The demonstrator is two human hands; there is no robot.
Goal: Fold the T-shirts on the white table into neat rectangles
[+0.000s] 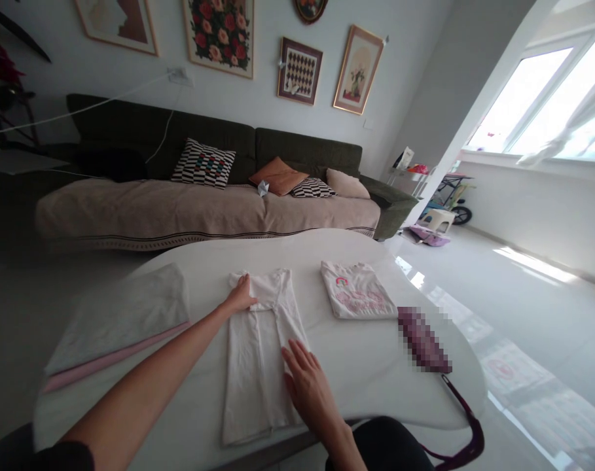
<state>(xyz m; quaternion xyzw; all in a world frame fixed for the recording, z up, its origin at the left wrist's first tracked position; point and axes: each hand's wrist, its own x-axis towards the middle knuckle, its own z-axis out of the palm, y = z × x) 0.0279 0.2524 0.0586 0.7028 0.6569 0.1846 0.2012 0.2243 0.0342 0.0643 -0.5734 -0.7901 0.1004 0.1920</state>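
Note:
A white garment (258, 366) lies lengthwise on the white table (376, 366), folded into a narrow strip with its sides turned in. My left hand (241, 297) rests flat on the garment's far left end, near the shoulder, fingers stretched out. My right hand (304, 376) lies flat on the garment's right edge near the middle, fingers spread. Neither hand grips anything.
A folded white shirt with pink print (357, 291) lies at the right. A folded grey and pink cloth pile (120, 320) is at the left. A blurred purple item with a strap (425, 340) sits near the right edge. A sofa (203, 190) stands behind.

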